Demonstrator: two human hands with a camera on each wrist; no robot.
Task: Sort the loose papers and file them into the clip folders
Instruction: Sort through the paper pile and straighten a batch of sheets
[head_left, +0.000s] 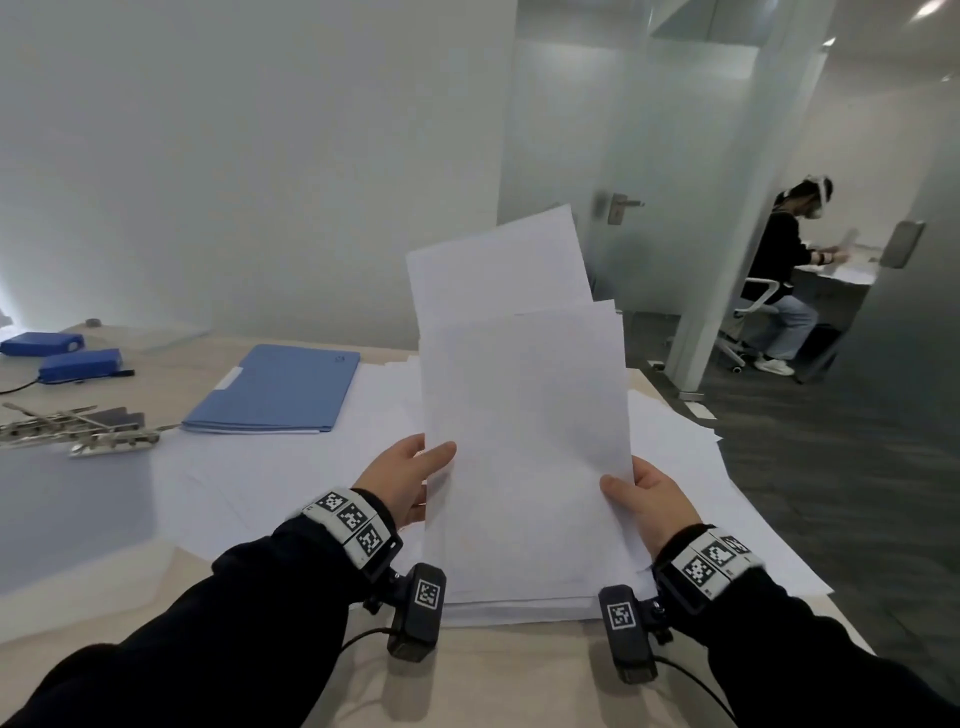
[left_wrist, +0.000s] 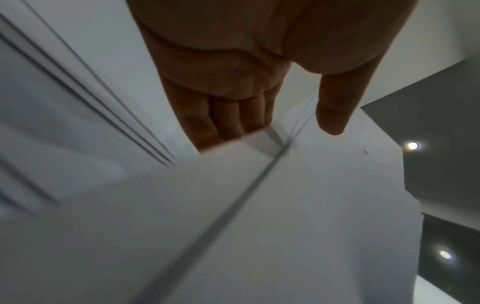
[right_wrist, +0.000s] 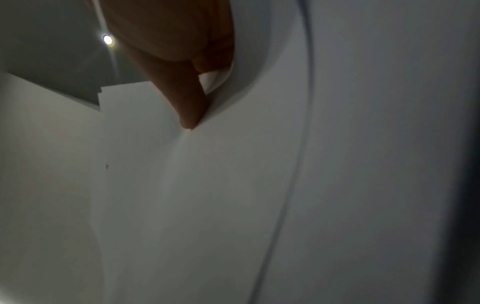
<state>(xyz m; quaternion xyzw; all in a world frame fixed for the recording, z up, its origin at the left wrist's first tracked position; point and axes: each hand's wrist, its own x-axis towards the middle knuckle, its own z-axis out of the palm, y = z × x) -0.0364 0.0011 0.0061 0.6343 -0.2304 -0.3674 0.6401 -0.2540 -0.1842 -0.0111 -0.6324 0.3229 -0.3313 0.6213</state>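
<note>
I hold a stack of white papers (head_left: 524, 415) upright over the table, its lower edge resting on more sheets. My left hand (head_left: 410, 475) grips the stack's left edge, thumb in front and fingers behind. My right hand (head_left: 644, 499) grips the right edge the same way. One sheet at the back sticks up higher and tilts left. A blue clip folder (head_left: 275, 389) lies shut on the table to the left. In the left wrist view the fingers (left_wrist: 226, 121) slip behind the papers (left_wrist: 259, 205). The right wrist view shows my thumb (right_wrist: 187, 102) pressed on the paper (right_wrist: 233, 185).
Loose white sheets (head_left: 291, 467) cover the table (head_left: 467, 675) under and around the stack. Metal clip bars (head_left: 78, 431) lie at the left, with two blue boxes (head_left: 78, 364) behind them. A person sits at another desk (head_left: 779, 275) past a glass door at the right.
</note>
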